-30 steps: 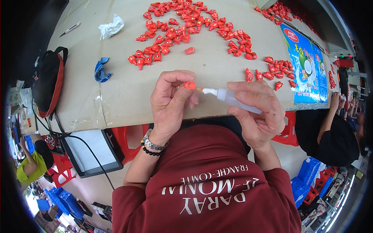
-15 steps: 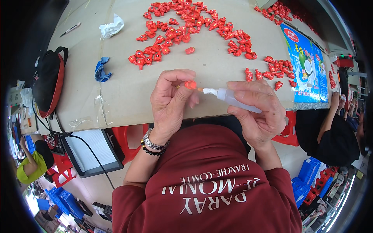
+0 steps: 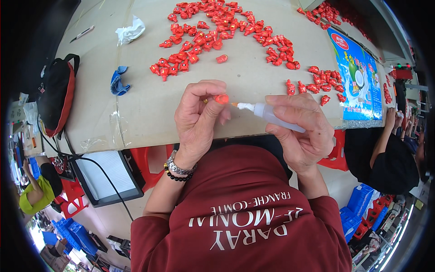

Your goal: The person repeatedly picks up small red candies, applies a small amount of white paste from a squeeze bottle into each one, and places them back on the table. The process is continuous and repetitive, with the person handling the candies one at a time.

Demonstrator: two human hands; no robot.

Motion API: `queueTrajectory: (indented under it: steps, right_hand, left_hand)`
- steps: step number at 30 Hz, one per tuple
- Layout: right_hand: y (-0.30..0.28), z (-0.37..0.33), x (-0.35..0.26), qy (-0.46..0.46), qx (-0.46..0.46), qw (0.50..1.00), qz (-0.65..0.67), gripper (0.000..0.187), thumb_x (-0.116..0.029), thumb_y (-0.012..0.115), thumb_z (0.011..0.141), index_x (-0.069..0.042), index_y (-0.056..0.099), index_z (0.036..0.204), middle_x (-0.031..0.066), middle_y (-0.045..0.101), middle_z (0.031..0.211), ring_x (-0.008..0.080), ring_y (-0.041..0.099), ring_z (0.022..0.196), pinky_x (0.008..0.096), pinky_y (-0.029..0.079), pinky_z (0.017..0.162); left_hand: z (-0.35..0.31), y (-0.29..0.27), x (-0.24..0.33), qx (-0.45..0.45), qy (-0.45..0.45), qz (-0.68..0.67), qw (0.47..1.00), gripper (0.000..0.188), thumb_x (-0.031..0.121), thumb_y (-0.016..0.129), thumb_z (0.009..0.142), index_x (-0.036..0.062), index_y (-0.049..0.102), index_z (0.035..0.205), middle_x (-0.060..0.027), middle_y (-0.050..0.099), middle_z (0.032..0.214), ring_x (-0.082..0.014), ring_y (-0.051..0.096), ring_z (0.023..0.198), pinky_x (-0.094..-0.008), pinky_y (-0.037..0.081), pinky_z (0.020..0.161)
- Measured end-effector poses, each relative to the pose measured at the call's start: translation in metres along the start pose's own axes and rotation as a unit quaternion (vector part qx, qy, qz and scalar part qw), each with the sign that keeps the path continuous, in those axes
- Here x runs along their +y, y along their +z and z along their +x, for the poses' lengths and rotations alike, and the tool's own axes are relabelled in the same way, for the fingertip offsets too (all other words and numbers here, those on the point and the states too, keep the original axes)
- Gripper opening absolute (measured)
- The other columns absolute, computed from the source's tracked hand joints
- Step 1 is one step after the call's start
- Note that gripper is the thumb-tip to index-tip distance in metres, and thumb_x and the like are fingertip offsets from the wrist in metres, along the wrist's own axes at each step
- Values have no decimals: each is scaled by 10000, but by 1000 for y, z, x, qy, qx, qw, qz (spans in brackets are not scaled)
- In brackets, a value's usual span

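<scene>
Between the thumb and fingers of my left hand (image 3: 198, 115) is a small red plastic piece (image 3: 221, 99), its open orange-red end turned toward the right. My right hand (image 3: 306, 127) grips a translucent white squeeze bottle (image 3: 277, 118) lying nearly level. White wrapping surrounds the neck of the bottle, and its thin orange tip points at the red piece, just beside its end. Whether the tip touches the piece I cannot tell. Both hands are above the near edge of the table (image 3: 172, 106). A loose red piece (image 3: 221, 59) lies beyond my left hand.
Several red pieces (image 3: 199, 43) are heaped across the far table, with more (image 3: 324, 81) at right beside a blue printed sheet (image 3: 358, 77). On the left are a crumpled tissue (image 3: 130, 31), a blue cloth scrap (image 3: 119, 81), a pen (image 3: 82, 34) and a black-red bag (image 3: 58, 95).
The red piece has turned slightly in my left fingers, showing more of its end. The bottle's tip sits marginally farther right.
</scene>
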State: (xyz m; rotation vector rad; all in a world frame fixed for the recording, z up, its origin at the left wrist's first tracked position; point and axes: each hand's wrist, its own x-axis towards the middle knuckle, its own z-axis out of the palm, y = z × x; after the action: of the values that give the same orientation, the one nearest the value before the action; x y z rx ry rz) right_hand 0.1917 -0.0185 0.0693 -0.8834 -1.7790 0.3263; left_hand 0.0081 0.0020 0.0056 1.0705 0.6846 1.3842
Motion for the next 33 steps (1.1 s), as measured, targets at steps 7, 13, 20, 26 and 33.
queueTrajectory:
  steps: [7,13,20,26,33]
  right_hand:
    - [-1,-1,-1,10,2,1000,-6,315,28,765,648,-9,614,923,133,679,878,238,645,758,305,488,621]
    - [-1,1,-1,-2,-3,999,-32,323,30,764,640,-19,614,922,131,678,888,237,641,741,304,487,606]
    - [0,-1,-1,0,2,1000,-30,319,26,764,640,-24,619,919,129,679,894,231,637,734,297,485,600]
    - [1,1,0,0,1,1000,-32,306,14,767,646,-28,624,913,119,678,889,224,624,711,293,478,596]
    - [0,-2,-2,14,-2,1000,-17,300,33,760,668,-12,612,925,141,672,904,229,634,750,298,494,630]
  left_hand:
    - [0,-1,-2,0,7,8,1000,135,52,567,919,30,498,1033,-146,534,1118,-119,551,627,-227,438,536]
    - [-2,1,1,10,-9,3,1000,142,77,562,928,31,492,1043,-130,544,1117,-123,546,640,-229,421,541]
    - [-2,-1,-1,7,-12,1,1000,147,81,557,932,29,488,1051,-126,544,1117,-122,542,639,-232,420,547]
    - [-2,1,-1,9,-12,4,1000,139,69,552,932,24,489,1047,-127,541,1115,-122,541,639,-232,424,550]
    - [-2,2,1,26,-26,-16,999,146,81,554,933,26,490,1053,-109,554,1076,-109,530,631,-227,414,538]
